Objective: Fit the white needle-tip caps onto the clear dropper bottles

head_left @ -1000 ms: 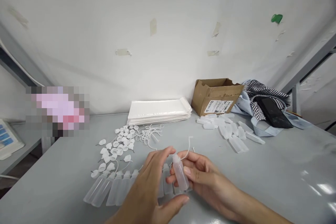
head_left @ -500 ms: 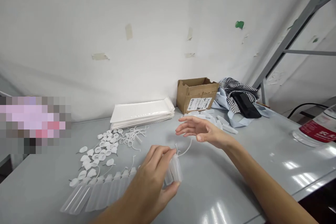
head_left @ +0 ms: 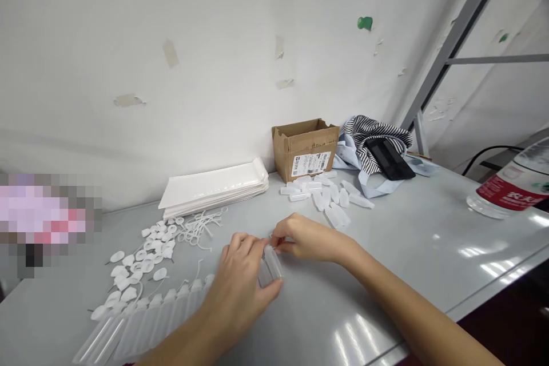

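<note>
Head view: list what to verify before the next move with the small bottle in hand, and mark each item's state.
1. Left hand grips the small bottle: ok.
2. Right hand pinches the bottle's top end: ok.
3. Cap seated on that bottle: cannot tell, fingers hide the tip.
4. Row of bottles lies side by side next to the left hand: ok.
5. Loose caps in view on the table, left of the hands: ok.
6. Loose bottles lie in front of the cardboard box, beyond the right hand: ok.
</note>
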### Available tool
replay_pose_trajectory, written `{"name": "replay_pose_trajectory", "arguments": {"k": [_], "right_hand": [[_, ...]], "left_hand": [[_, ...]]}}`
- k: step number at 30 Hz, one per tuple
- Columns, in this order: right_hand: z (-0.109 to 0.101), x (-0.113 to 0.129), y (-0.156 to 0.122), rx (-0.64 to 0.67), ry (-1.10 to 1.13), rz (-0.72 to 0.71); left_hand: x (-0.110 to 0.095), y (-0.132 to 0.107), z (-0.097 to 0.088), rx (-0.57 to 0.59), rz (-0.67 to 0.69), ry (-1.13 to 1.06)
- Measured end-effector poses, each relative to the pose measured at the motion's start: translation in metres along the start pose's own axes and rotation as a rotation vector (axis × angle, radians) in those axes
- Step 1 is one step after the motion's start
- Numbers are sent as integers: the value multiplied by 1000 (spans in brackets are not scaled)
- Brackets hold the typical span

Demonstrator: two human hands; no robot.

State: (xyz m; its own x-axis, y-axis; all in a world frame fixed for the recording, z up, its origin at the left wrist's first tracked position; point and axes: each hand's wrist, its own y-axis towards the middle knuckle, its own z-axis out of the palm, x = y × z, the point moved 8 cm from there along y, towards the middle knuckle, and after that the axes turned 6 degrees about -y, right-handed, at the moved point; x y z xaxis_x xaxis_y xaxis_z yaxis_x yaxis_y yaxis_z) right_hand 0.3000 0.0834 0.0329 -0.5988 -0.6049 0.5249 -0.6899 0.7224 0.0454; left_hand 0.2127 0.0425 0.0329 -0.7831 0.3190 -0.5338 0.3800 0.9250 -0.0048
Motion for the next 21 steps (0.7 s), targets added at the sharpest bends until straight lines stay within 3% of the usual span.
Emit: {"name": "replay_pose_trajectory", "arguments": {"k": [10,21], "right_hand": [[1,10,-1,23,-233,-32],[8,14,-1,63,-303,-54]], "left_hand": [[-1,-2,6,-27,52,6],[6,-5,13,-103,109,57]]}}
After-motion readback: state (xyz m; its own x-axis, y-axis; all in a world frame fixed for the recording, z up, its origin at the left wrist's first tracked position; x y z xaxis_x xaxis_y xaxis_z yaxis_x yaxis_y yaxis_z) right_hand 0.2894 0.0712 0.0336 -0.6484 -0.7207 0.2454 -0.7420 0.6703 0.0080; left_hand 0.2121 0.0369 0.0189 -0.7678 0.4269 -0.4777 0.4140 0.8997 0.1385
